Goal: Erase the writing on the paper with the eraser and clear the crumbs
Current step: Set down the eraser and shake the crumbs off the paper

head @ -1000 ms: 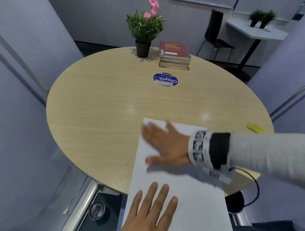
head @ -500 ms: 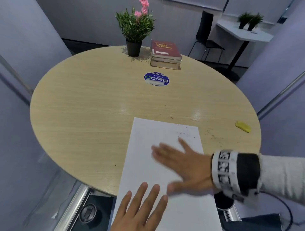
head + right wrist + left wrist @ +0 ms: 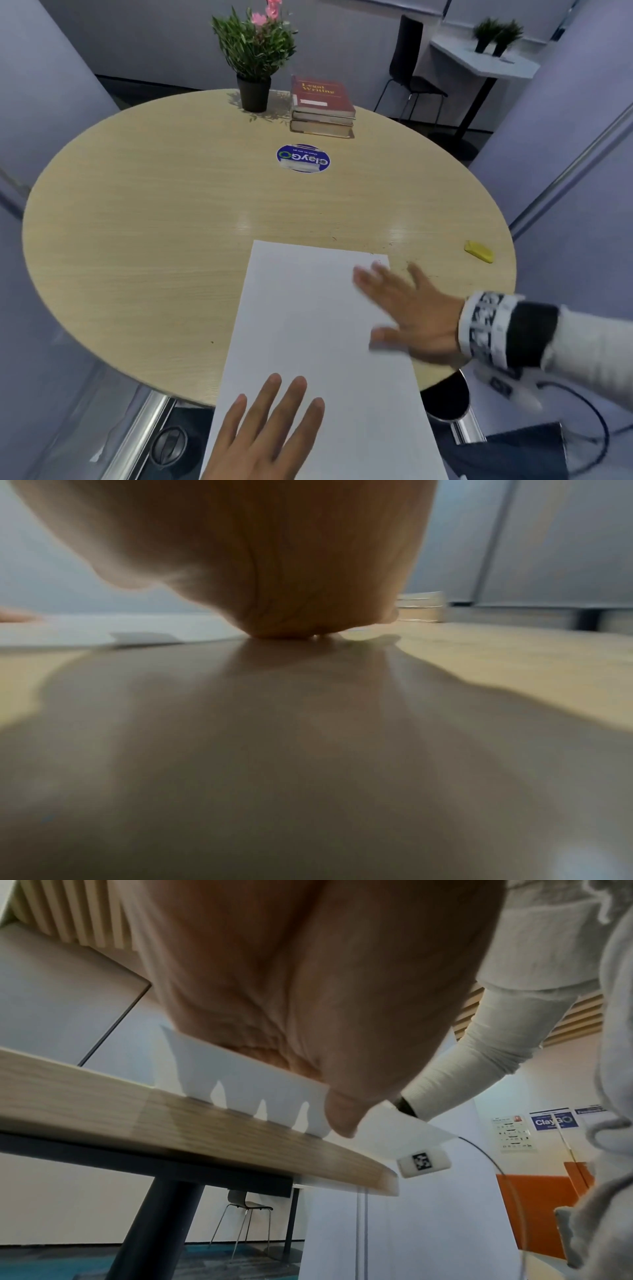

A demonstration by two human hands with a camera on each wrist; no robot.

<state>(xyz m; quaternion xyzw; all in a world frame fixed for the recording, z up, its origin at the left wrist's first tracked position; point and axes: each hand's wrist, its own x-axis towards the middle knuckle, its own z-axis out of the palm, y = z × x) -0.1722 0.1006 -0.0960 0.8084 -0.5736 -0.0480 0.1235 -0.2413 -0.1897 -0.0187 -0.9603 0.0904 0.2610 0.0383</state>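
While a white sheet of paper (image 3: 318, 335) lies on the round wooden table (image 3: 154, 246), its near end hanging past the edge, the right hand (image 3: 407, 315) rests flat across its far right part — fingers straight and spread, gripping nothing. At the overhanging end the left hand (image 3: 267, 435) presses down, fingers likewise extended. The yellow eraser (image 3: 479, 251) sits apart near the table's right rim. Beyond stand a potted plant (image 3: 255, 58), stacked books (image 3: 322, 106) and a blue sticker (image 3: 303, 158).

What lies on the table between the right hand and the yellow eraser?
In the head view, only bare table top with a few tiny dark crumbs near the right hand; the eraser lies apart.
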